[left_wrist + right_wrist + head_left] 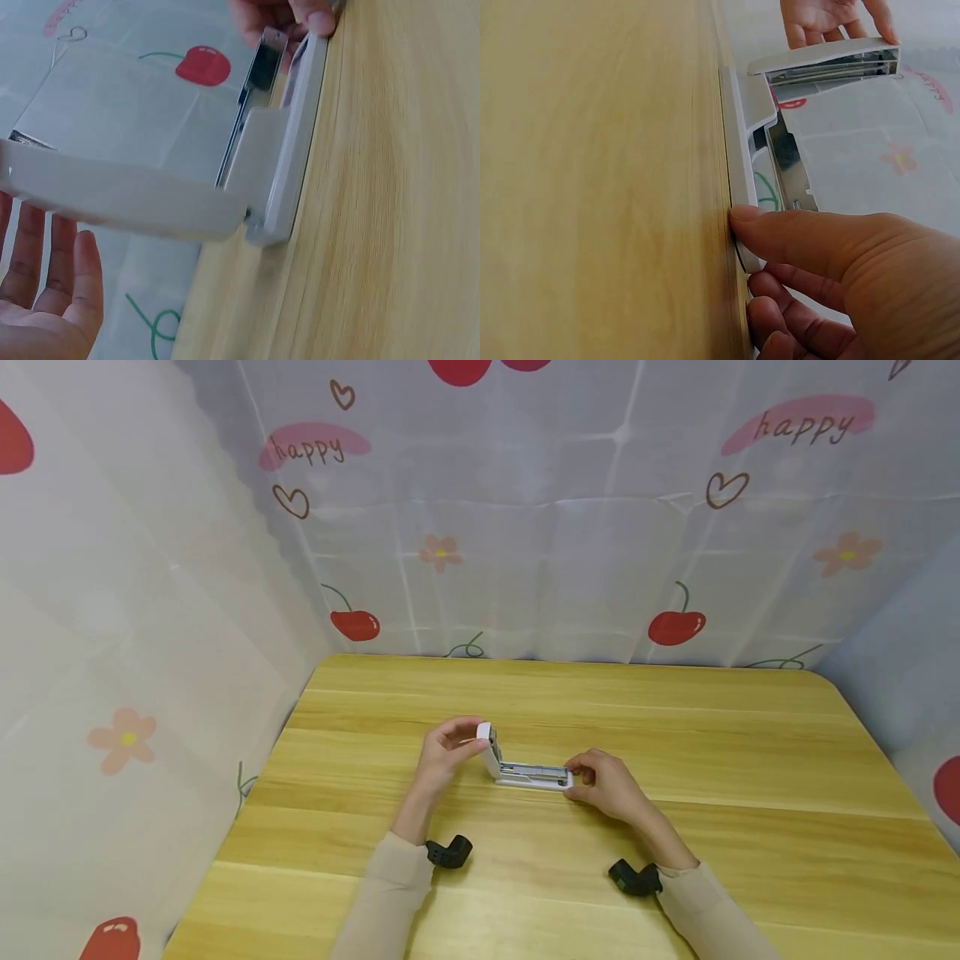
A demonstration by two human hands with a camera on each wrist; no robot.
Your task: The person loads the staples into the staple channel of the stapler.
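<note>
A white stapler (534,783) lies on the table with its top cover swung up and back, so it forms an L. My left hand (442,756) pinches the end of the raised cover between thumb and fingers. At the base's other end, my right hand (609,787) grips the tip, thumb on the near side and fingers on the far side. The metal staple channel (791,161) shows between base and cover in the right wrist view. From the left wrist, the cover (120,191) hides part of my left hand; whether staples sit inside cannot be told.
The wood-grain table (712,735) spreads around the stapler. A printed curtain (540,543) hangs behind its far edge and along the left side. Black wrist cameras (450,852) are strapped at both cuffs.
</note>
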